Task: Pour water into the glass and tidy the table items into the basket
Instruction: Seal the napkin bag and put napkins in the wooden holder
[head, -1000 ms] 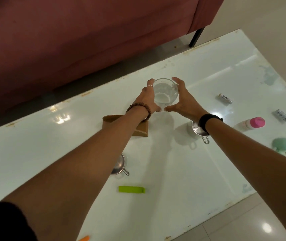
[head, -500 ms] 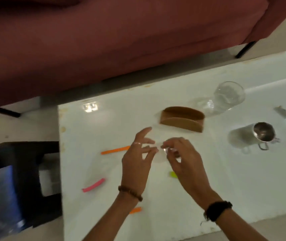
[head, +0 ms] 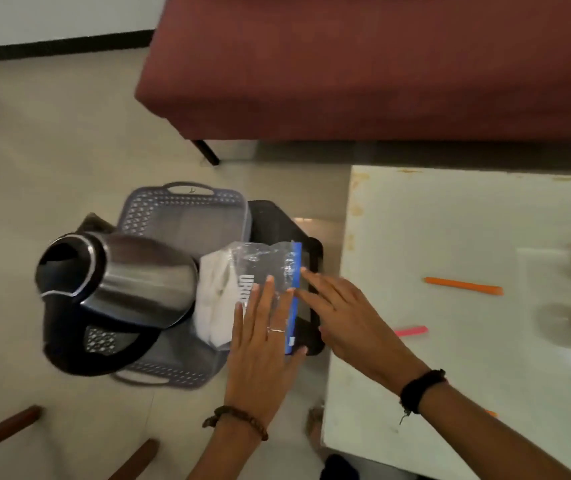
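The person had turned from the glass, now out of sight, to the basket (head: 187, 216) on the floor left of the table (head: 450, 237). Both flat-fingered hands reached its zip bag (head: 266, 268): left hand (head: 263, 341) seemingly resting on it, right hand (head: 343, 306) touching its blue seal.

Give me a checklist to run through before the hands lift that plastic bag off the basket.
1. Left hand flat on the plastic bag, fingers straight: not ok, no grip yet.
2. Right hand at the bag's blue edge: ok, touching.
3. Kettle lying across the basket: not ok, crowds it.
4. Bag sealed: cannot tell.
5. Orange stick and pink stick on the table: not ok, untidied.
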A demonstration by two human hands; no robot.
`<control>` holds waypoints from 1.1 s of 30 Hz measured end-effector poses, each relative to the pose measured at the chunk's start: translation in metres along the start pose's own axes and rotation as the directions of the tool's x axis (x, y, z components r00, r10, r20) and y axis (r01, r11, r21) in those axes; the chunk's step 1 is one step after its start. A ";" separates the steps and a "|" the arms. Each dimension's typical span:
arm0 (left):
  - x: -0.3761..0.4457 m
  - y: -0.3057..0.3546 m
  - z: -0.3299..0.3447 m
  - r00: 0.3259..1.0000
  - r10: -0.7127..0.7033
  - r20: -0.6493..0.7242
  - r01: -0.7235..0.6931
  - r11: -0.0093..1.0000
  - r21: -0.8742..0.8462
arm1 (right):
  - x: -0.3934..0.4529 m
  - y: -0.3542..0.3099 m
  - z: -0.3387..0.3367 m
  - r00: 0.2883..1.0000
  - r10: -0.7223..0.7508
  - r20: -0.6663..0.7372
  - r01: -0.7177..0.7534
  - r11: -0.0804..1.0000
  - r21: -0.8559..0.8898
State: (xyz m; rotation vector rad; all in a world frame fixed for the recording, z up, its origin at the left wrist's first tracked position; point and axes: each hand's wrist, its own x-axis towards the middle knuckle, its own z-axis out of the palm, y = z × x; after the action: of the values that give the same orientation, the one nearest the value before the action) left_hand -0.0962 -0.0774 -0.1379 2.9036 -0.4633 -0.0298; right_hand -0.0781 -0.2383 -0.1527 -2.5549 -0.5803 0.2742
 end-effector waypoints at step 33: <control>0.053 0.155 -0.050 0.984 -0.153 -0.094 -0.006 0.497 -0.868 | -0.120 0.056 -0.153 0.978 0.135 -0.160 -0.142 0.989 -0.031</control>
State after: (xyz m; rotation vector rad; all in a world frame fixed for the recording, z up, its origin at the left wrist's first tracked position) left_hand -0.0903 -0.2285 -0.0573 1.8710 -0.1866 -0.0315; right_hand -0.1199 -0.4019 -0.0405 -2.6322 -0.3532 0.1066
